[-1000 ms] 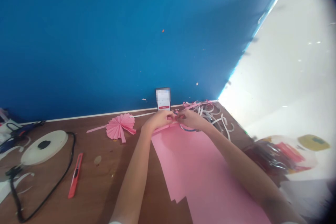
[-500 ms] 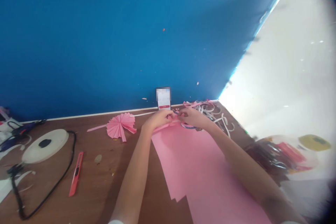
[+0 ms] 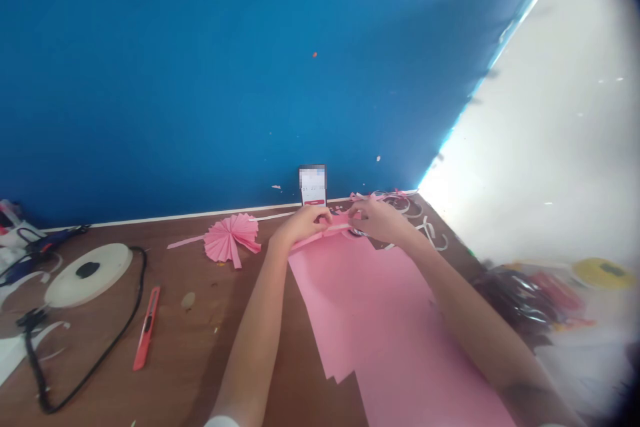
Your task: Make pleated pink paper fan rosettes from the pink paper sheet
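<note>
A large pink paper sheet [image 3: 370, 307] lies on the brown table [image 3: 200, 340]. My left hand [image 3: 300, 223] and my right hand [image 3: 377, 219] both pinch the sheet's far edge, which is folded into a narrow strip between them. A finished pleated pink paper fan [image 3: 230, 239] rests to the left of my left hand. A phone [image 3: 313, 185] leans upright against the blue wall just behind my hands.
A red utility knife [image 3: 146, 328] lies at the left, beside a black cable [image 3: 95, 360] and a white round disc [image 3: 87, 273]. White and pink paper strips [image 3: 425, 227] are heaped at the back right corner. A clear bag of supplies [image 3: 540, 293] sits at the right.
My right hand has shifted slightly right and back along the folded edge, widening the gap between my hands. The left hand has barely moved.
</note>
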Demonstrator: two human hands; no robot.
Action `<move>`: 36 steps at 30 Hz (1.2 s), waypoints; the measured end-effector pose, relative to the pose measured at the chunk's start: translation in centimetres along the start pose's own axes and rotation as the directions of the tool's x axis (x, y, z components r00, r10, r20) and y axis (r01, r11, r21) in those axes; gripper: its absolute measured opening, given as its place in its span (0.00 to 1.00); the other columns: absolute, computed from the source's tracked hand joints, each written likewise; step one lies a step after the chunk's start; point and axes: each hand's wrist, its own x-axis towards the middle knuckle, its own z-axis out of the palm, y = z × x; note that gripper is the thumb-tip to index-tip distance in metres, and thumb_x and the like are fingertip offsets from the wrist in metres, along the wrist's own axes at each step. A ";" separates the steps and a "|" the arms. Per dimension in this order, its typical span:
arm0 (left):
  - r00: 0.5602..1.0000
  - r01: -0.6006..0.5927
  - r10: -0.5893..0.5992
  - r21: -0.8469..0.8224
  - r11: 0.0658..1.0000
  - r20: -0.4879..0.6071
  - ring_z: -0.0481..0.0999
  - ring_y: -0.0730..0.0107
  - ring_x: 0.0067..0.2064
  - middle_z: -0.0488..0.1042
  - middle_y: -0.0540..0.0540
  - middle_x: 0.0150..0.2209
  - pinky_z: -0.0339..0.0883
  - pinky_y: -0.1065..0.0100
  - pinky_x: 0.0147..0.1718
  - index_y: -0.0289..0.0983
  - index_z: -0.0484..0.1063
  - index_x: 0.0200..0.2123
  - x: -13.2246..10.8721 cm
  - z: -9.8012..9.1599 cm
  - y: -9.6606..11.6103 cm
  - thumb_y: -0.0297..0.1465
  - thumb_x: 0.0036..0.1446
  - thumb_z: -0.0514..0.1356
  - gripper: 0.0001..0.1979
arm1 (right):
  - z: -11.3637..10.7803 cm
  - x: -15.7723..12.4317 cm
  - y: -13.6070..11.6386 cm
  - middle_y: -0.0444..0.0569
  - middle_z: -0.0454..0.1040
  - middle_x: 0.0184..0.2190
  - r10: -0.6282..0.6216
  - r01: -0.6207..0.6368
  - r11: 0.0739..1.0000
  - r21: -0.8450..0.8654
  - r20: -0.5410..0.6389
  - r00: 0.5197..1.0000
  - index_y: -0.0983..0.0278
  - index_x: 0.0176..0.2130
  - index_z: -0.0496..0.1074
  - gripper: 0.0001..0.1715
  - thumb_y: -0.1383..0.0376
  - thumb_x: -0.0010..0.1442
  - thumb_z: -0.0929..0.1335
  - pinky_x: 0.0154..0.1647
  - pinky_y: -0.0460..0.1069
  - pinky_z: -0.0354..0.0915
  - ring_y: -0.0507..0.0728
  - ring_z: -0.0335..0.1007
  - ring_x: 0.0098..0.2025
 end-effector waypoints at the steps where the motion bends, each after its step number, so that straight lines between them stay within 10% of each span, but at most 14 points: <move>1: 1.000 0.002 -0.002 -0.002 1.000 -0.004 0.71 0.67 0.39 0.74 0.48 0.39 0.62 0.68 0.40 0.39 0.73 0.36 -0.1 -0.1 0.0 0.30 0.53 0.55 0.09 | 0.0 0.0 0.1 0.48 0.74 0.31 0.006 -0.006 1.000 -0.019 -0.014 1.000 0.59 0.37 0.73 0.12 0.59 0.55 0.64 0.27 0.46 0.53 0.55 0.68 0.30; 17: 0.997 0.060 -0.058 0.048 0.997 -0.044 0.72 0.67 0.36 0.75 0.48 0.35 0.62 0.68 0.35 0.40 0.74 0.34 0.0 -0.2 -0.9 0.30 0.51 0.54 0.10 | -0.4 0.1 1.5 0.51 0.75 0.37 0.075 -0.119 0.963 -0.244 -0.181 0.981 0.59 0.38 0.74 0.13 0.62 0.55 0.63 0.37 0.50 0.58 0.59 0.71 0.39; 36: 0.999 0.039 -0.039 0.008 0.999 -0.018 0.72 0.67 0.39 0.75 0.47 0.41 0.63 0.69 0.39 0.39 0.73 0.39 0.1 -0.1 -0.9 0.27 0.51 0.51 0.14 | -2.3 -2.0 -1.4 0.42 0.65 0.18 -0.144 0.117 0.926 0.359 0.049 0.988 0.63 0.34 0.72 0.15 0.56 0.58 0.62 0.22 0.46 0.50 0.49 0.56 0.19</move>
